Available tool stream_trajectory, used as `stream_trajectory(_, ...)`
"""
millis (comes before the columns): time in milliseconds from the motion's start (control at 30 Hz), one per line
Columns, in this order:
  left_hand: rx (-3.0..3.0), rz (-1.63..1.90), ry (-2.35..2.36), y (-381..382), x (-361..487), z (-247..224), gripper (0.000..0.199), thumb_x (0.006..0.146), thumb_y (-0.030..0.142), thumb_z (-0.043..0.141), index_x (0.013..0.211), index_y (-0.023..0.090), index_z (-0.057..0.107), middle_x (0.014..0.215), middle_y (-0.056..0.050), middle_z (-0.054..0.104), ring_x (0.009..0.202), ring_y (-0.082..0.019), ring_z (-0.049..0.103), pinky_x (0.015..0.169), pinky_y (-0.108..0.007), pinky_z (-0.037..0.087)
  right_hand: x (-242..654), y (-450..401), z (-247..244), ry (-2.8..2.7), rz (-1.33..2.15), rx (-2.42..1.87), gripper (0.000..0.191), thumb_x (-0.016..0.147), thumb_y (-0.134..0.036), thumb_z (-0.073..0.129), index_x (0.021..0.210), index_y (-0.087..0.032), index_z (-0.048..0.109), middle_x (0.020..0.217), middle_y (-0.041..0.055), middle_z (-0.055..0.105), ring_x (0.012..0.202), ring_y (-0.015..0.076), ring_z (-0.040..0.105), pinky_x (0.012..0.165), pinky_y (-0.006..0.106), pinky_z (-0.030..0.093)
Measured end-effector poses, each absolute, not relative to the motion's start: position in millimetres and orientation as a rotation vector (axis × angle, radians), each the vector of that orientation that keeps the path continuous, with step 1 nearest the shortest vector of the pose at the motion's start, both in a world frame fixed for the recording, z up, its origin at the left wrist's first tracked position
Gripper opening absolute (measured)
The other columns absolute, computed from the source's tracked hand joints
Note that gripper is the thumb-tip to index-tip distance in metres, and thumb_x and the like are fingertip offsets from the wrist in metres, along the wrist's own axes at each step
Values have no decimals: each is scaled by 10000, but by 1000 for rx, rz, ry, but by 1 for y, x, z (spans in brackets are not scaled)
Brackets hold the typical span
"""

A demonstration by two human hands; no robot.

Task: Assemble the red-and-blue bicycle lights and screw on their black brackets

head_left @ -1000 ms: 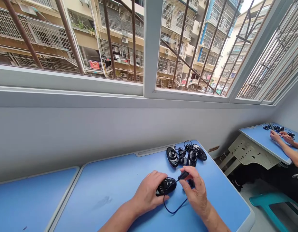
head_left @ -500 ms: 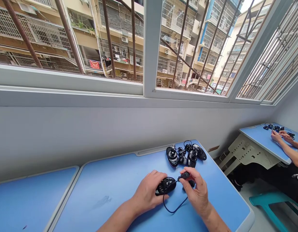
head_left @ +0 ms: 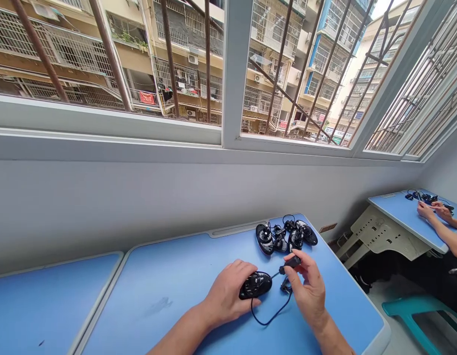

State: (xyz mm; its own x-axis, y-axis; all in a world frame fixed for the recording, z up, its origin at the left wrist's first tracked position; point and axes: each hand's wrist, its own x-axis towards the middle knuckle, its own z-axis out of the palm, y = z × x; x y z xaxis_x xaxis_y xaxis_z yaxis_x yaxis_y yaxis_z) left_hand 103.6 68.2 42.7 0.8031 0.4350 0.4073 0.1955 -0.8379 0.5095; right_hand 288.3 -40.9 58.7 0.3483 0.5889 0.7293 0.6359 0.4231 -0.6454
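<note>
head view: left hand (head_left: pixel 226 293) is spread over black mouse (head_left: pixel 255 286); cable plug (head_left: pixel 291 264) is pinched by right hand (head_left: pixel 308 293); further mice (head_left: pixel 264 239) are placed on blue desk (head_left: pixel 169 291).

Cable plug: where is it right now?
Head view: the black plug is pinched in the right hand, beside the mouse under the left hand, in front of the other mice.

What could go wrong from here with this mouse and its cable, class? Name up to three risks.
The cable lies in a slack loop beside the right hand, so it might snag on that hand. The plug is pinched in that hand and could slip and drop. The mouse under the left hand might slide on the smooth blue table, and the cable could then tangle with the pile of other mice nearby.
</note>
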Motion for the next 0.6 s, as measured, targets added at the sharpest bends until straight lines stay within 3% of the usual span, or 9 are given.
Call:
stream_trajectory(200, 2534, 676, 588, 71, 103, 39, 693, 673, 601, 749, 1201, 193, 561, 978, -93, 669, 836, -276, 595, 710, -364, 477, 292, -44, 54, -1223, 82, -1250, 318, 920, -217, 567, 1234, -242, 525, 974, 51, 679, 749, 149, 671, 646, 296, 610)
stream_trajectory(333, 2536, 551, 663, 68, 102, 47, 628, 632, 411, 810, 1165, 202, 551, 1014, -73, 661, 895, -285, 591, 733, -362, 488, 292, -42, 53, -1215, 108, -1239, 313, 915, -218, 569, 1224, -245, 537, 965, 50, 681, 748, 150, 670, 633, 285, 608)
stream_trajectory(433, 2533, 430, 691, 65, 100, 60, 584, 622, 230, 749, 1165, 223, 535, 1084, -65, 640, 963, -286, 575, 781, -364, 489, 292, -41, 53, -1209, 108, -1232, 313, 909, -217, 575, 1218, -257, 542, 957, 41, 686, 749, 146, 672, 632, 271, 604)
stream_trajectory(600, 2479, 247, 662, 65, 91, 80, 623, 630, 152, 628, 1237, 220, 504, 1164, -82, 595, 1040, -263, 564, 875, -334, 471, 295, -42, 58, -1165, 131, -1249, 305, 900, -232, 593, 1202, -256, 553, 961, 44, 687, 766, 148, 670, 658, 272, 607)
